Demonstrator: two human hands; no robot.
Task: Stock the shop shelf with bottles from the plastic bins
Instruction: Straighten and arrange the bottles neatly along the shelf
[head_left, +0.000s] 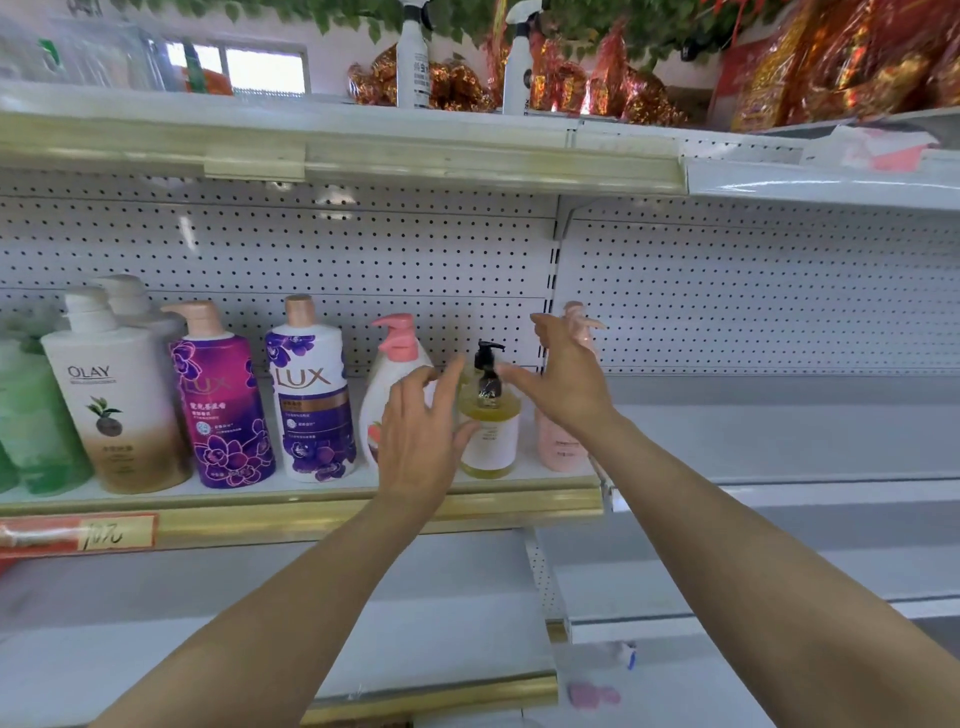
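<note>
yellow bottle (492, 439): upright on the shelf (260, 512), right between both hands
left hand (415, 436): fingers spread, just left of it, gripping nothing
right hand (571, 384): loose too, beside the pump

White gold-edged shelf (311, 506), upright row, green bottle (31, 415), Olay bottle (119, 405), two Lux bottles (223, 410), yellow soap bottle (491, 431), pink bottle (558, 447)

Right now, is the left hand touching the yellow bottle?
Cannot tell. In the head view the thumb of the left hand overlaps the edge of the yellow bottle, but blur hides contact.
</note>
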